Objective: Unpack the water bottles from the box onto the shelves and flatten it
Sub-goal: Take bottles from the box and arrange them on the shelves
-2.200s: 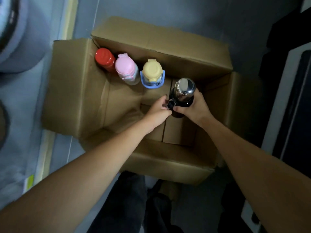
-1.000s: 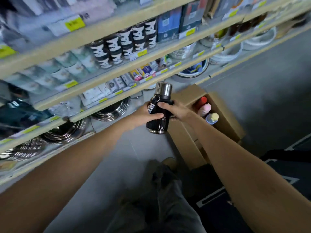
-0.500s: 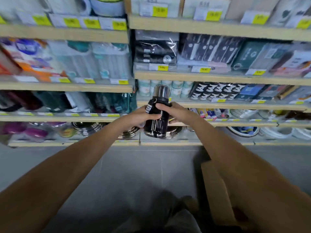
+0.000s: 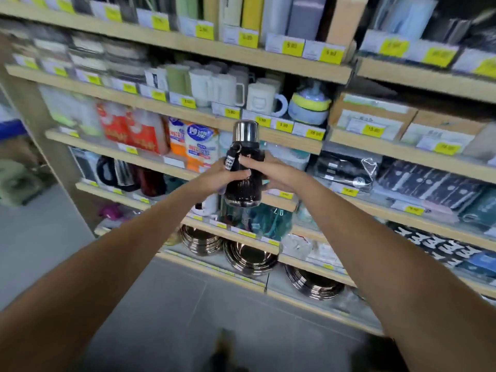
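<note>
Left hand point(image 4: 214, 179) and right hand point(image 4: 274, 173) each had a grip round the bottle point(image 4: 243, 175), upright in front of the shelves point(image 4: 214, 51). Shelving step, I'd say; next it needed a free gap.

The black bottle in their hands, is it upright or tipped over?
Upright. The black bottle has its silver cap on top and base below, gripped by the left hand and right hand.
</note>
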A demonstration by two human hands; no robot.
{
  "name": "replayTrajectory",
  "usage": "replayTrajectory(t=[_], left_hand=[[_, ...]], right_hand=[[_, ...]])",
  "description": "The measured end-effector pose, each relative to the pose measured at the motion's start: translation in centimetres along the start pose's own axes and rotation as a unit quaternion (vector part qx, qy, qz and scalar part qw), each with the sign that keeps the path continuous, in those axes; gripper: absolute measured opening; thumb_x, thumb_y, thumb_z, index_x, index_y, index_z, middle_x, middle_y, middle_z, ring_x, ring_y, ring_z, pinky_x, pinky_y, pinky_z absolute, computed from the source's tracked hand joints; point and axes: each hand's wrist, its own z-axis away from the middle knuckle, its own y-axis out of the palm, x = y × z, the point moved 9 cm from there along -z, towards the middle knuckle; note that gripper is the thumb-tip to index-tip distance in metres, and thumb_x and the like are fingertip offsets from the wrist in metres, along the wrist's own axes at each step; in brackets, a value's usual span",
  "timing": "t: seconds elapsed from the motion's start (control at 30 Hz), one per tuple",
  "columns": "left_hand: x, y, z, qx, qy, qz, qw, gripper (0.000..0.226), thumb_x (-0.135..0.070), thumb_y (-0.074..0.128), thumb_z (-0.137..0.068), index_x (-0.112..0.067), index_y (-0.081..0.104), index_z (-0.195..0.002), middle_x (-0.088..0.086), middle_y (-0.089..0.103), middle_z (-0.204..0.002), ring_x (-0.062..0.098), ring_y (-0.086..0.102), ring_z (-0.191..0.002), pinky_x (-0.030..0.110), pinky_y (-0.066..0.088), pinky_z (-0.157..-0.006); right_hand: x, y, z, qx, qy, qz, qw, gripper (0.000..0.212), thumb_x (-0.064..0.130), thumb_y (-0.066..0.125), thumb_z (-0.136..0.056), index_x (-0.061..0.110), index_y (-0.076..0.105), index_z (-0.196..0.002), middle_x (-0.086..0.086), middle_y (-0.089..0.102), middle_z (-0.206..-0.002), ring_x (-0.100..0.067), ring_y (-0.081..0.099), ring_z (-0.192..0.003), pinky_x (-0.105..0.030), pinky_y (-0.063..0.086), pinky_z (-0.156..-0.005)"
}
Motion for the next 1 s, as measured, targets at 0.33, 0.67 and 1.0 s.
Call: replayTrajectory(t=[0.33,0.67,1.0], left_hand=[[-0.2,-19.5,-4.7,-0.122,0.048,0.06,0.99,0.037,-0.017,0.065,-0.088,-0.035,0.044,-0.112,-0.004,0.062,-0.109,0.01,0.061,-0.098,0.024,0.053,-0.08],[-0.5,-40.4,-10.9,-0.172,0.093,0.123,0.973,0.046,-0.029,0.063,-0.088,-0.03,0.041,-0.128,-0.004,0.065,-0.116,0.014,0.065,-0.103,0.035,0.057,-0.079],[-0.8,-56.6,-12.5,-0.222,0.098,0.193,0.951,0.054,-0.048,0.039,-0.095,-0.02,0.038,-0.141,0.006,0.051,-0.139,0.025,0.05,-0.126,0.048,0.042,-0.104]], right_hand=[[12.9,8.1,-16.7,-0.015,-0.134,0.036,0.99,0.033,0.037,0.073,-0.081,0.03,0.058,-0.109,0.015,0.065,-0.098,0.004,0.06,-0.085,-0.019,0.045,-0.067],[26.9,15.7,-33.4,0.02,-0.2,0.043,0.979,0.024,0.041,0.077,-0.074,0.036,0.057,-0.086,0.03,0.064,-0.075,0.016,0.06,-0.069,-0.007,0.043,-0.056],[36.8,24.1,-44.3,0.072,-0.234,0.033,0.969,0.051,0.046,0.078,-0.065,0.022,0.062,-0.108,0.005,0.072,-0.099,-0.012,0.069,-0.093,-0.025,0.05,-0.072]])
